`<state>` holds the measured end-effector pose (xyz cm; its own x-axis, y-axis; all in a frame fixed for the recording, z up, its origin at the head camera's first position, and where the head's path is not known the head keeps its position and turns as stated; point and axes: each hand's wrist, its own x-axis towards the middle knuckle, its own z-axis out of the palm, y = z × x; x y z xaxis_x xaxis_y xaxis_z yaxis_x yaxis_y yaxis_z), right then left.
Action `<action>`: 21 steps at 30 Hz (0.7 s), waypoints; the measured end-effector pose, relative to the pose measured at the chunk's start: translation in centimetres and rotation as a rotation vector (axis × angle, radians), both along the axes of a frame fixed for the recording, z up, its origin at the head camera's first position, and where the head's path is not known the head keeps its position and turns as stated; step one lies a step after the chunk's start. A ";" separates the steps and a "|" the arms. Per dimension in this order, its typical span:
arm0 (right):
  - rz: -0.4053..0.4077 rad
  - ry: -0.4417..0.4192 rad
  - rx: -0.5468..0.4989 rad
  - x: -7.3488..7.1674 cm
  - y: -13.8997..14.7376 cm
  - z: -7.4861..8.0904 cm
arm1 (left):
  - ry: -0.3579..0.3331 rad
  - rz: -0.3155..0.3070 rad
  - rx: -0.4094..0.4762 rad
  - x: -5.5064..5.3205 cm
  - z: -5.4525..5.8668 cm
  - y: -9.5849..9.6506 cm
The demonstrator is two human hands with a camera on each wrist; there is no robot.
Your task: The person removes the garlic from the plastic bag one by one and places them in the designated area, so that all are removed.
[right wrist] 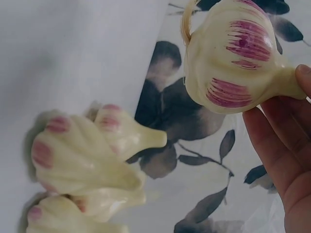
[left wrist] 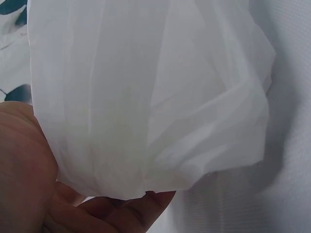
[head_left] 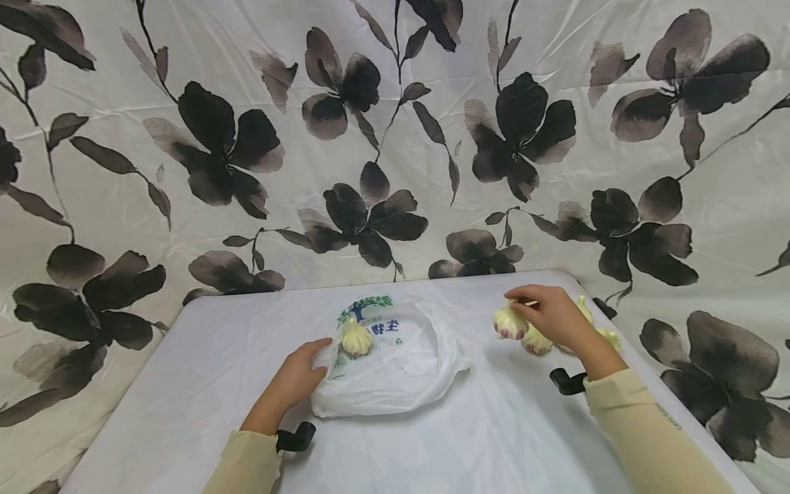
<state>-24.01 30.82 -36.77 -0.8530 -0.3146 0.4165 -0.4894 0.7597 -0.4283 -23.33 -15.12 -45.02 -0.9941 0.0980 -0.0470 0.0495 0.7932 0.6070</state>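
Observation:
A white plastic bag (head_left: 395, 398) with green and blue print lies spread on the table, its mouth rolled wide. One garlic bulb (head_left: 356, 339) sits inside at its left. My left hand (head_left: 295, 377) grips the bag's left edge; in the left wrist view the white plastic (left wrist: 146, 97) hides part of the fingers (left wrist: 131, 213). Over at the right, my right hand (head_left: 552, 317) pinches another garlic bulb (right wrist: 231, 58) by its stem, raised above the table. Several more bulbs (right wrist: 82, 153), pale with purple streaks, lie clustered below it.
The table (head_left: 481, 439) is covered with a white cloth. Behind and beside it hangs a pale curtain (head_left: 432, 226) with dark flowers. The table's right edge (head_left: 663, 401) runs close to the garlic cluster. A black wrist mount (head_left: 296, 437) shows at each cuff.

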 end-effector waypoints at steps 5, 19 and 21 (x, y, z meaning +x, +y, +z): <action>-0.022 -0.019 0.002 0.3 1.1 0.0 | -0.013 0.009 0.002 0.0 0.0 0.0; -0.084 -0.099 0.040 1.6 4.5 -0.4 | -0.021 0.022 -0.005 0.0 -0.1 0.0; -0.089 -0.103 0.044 1.7 5.0 -0.6 | -0.023 0.024 -0.008 0.0 -0.1 0.0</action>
<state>-22.29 35.80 -37.34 -0.9158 -0.2515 0.3131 -0.3742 0.8174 -0.4379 -23.29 -15.16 -45.11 -0.9947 0.0740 -0.0709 0.0165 0.7985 0.6018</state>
